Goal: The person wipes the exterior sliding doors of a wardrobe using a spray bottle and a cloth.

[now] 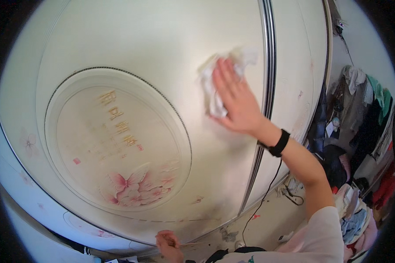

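My right hand [237, 103], with a black band on its wrist, presses a crumpled white cloth [215, 98] flat against a glossy cream sliding door panel [162, 35]. Its fingers lie together over the cloth, pointing up and left, and the cloth's edges stick out around them. Low in the view, my left hand [169, 245] hangs near the panel's bottom edge with fingers loosely curled; nothing shows in it. Left of the cloth, the panel bears an oval decoration [88, 175] with gold characters and pink flowers.
A metal door frame strip [269, 57] runs just right of my right hand. Clothes [359, 105] hang at the far right, above a pile of folded clothes [353, 215]. A black cable [267, 193] trails down to the floor, where small scraps lie.
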A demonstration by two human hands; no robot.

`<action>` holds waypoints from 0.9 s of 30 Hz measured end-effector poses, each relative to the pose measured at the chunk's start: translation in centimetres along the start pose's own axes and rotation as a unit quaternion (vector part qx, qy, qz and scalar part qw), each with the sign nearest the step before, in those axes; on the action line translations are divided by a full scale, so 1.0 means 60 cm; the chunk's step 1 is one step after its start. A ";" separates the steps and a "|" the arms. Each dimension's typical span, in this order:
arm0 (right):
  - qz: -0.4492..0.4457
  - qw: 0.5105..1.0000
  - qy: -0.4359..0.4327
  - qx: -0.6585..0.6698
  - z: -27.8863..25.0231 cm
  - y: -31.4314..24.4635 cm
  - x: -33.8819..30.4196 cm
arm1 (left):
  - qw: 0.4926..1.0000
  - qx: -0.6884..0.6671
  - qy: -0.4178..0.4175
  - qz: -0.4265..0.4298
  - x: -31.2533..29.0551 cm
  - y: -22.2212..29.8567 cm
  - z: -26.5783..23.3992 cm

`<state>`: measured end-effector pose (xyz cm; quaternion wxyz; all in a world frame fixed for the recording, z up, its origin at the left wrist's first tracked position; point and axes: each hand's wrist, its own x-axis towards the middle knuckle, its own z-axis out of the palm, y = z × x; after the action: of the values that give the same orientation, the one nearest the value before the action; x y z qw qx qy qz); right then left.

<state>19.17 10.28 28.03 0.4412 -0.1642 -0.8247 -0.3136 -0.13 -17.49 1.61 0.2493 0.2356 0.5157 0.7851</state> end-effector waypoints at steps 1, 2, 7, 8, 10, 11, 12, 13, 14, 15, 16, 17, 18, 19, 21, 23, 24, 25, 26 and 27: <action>0.023 0.999 0.039 -0.002 -0.009 0.015 0.016 | 1.000 -0.007 -0.002 -0.012 0.001 -0.003 -0.003; 0.021 0.999 0.038 0.001 -0.011 0.028 0.036 | 1.000 -0.008 0.001 -0.013 -0.002 -0.003 -0.003; -0.034 0.988 0.150 -0.003 -0.031 0.003 0.166 | 0.999 -0.017 0.012 -0.049 -0.005 -0.005 -0.025; -0.019 0.997 0.073 0.019 -0.041 -0.001 0.188 | 0.999 -0.017 0.019 -0.045 -0.007 -0.003 -0.025; -0.043 0.995 0.086 0.019 -0.046 -0.036 0.216 | 0.999 -0.027 0.017 -0.028 -0.008 0.003 -0.023; -0.063 0.993 0.095 0.013 -0.046 -0.055 0.227 | 0.999 -0.030 0.025 -0.022 -0.008 0.002 -0.023; -0.088 0.990 0.109 0.015 -0.044 -0.071 0.236 | 0.998 -0.048 0.037 -0.018 -0.006 -0.001 -0.023; -0.093 0.989 0.113 0.018 -0.040 -0.085 0.246 | 0.997 -0.064 0.046 -0.015 -0.003 -0.003 -0.028; -0.104 0.988 0.106 0.031 -0.036 -0.100 0.258 | 0.996 -0.066 0.051 -0.010 -0.002 -0.003 -0.035; -0.114 0.987 0.099 0.044 -0.032 -0.115 0.270 | 0.997 -0.066 0.038 -0.001 -0.001 -0.004 -0.043; -0.116 0.987 0.098 0.057 -0.024 -0.132 0.281 | 0.998 -0.064 0.023 0.007 -0.001 -0.005 -0.052; -0.117 0.986 0.098 0.058 -0.013 -0.152 0.290 | 0.998 -0.064 0.025 0.007 -0.002 -0.005 -0.059; -0.124 0.980 0.140 0.063 -0.002 -0.174 0.298 | 0.998 -0.062 0.033 0.002 -0.003 -0.005 -0.066; -0.130 0.973 0.180 0.069 0.008 -0.197 0.305 | 0.997 -0.060 0.042 -0.004 -0.005 -0.005 -0.074; -0.153 0.964 0.208 0.069 0.021 -0.237 0.319 | 0.997 -0.063 0.044 -0.002 -0.007 -0.013 -0.088; -0.197 0.962 0.154 0.107 0.032 -0.286 0.329 | 0.997 -0.064 0.049 0.000 -0.009 -0.010 -0.101; -0.196 0.963 0.153 0.107 0.040 -0.312 0.331 | 0.996 -0.066 0.062 -0.004 -0.013 -0.004 -0.105; -0.216 0.954 0.166 0.125 0.047 -0.335 0.332 | 0.995 -0.069 0.073 -0.007 -0.013 0.001 -0.108; -0.235 0.944 0.179 0.143 0.053 -0.349 0.332 | 0.995 -0.069 0.071 -0.008 -0.012 0.004 -0.111; -0.235 0.945 0.178 0.144 0.059 -0.356 0.333 | 0.995 -0.058 0.084 0.002 -0.013 0.006 -0.115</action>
<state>-5.87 -3.50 35.22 0.5136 0.1579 -0.7842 -0.3104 -3.92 -22.88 -0.57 0.2167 0.1553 0.4883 0.8310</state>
